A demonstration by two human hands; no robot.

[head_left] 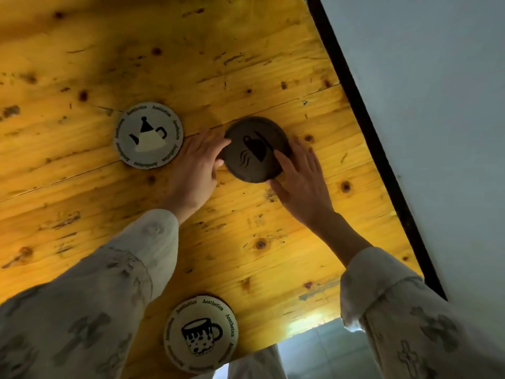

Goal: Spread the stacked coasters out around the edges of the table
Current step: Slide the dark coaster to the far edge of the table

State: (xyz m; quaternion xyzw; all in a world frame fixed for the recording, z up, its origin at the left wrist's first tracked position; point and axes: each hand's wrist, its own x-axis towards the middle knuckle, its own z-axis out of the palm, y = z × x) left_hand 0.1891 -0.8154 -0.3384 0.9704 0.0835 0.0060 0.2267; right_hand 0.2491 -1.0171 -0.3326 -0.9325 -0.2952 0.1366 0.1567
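A dark round coaster stack (254,150) with a cup print on top lies on the yellow wooden table (246,64), near its middle right. My left hand (198,165) touches the stack's left rim with its fingertips. My right hand (300,176) rests fingers on its right and lower rim. Both hands grip the stack from the sides. A white coaster with a teapot picture (148,135) lies flat just left of my left hand. Another white coaster with a mug picture (200,335) lies at the near edge, between my sleeves.
The table's right edge has a black rim (363,119), with a pale wall (437,105) beyond it. Tiled floor (314,351) shows below the near edge. My patterned sleeves (95,310) cover the near left and right corners.
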